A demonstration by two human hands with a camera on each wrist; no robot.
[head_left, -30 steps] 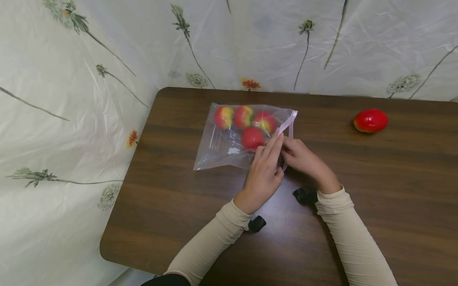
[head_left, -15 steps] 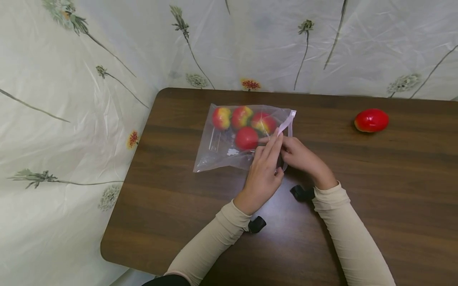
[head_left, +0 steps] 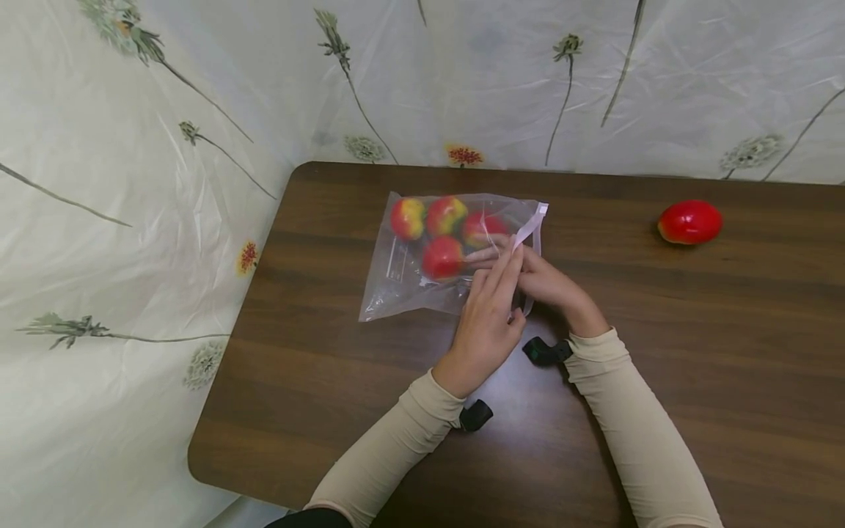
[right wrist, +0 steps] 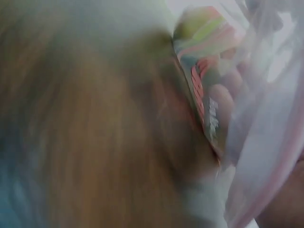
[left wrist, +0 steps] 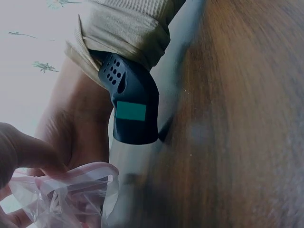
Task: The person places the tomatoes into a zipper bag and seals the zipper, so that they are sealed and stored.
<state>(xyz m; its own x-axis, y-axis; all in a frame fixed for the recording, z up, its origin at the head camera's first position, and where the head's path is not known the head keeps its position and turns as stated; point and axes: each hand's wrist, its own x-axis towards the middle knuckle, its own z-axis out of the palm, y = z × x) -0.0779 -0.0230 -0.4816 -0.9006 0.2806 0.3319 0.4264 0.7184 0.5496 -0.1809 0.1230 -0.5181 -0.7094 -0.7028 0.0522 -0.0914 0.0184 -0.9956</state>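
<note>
A clear zip bag (head_left: pixel 389 293) lies on the table with several red-and-yellow apples inside. My left hand (head_left: pixel 482 326) grips the bag's mouth edge; in the left wrist view its thumb presses on the pinkish rim of the bag (left wrist: pixel 71 199). My right hand (head_left: pixel 551 282) reaches through the mouth, partly behind the left hand. Its straight fingers show through the plastic and touch the nearest apple (head_left: pixel 442 258). Three more apples, one of them the upper-left apple (head_left: pixel 407 218), sit in a row beyond. The right wrist view is blurred.
Another shiny red apple-like fruit (head_left: pixel 690 222) lies alone on the brown wooden table (head_left: pixel 726 352), to the right. A flower-printed sheet (head_left: pixel 502 88) hangs along the table's back and left edges. Dark wrist cameras, like the left one (head_left: pixel 477 416), jut below both sleeves.
My right hand has gone deeper into the bag, moving left. The nearest apple has shifted left ahead of its fingers. The left hand has stayed at the bag's mouth.
</note>
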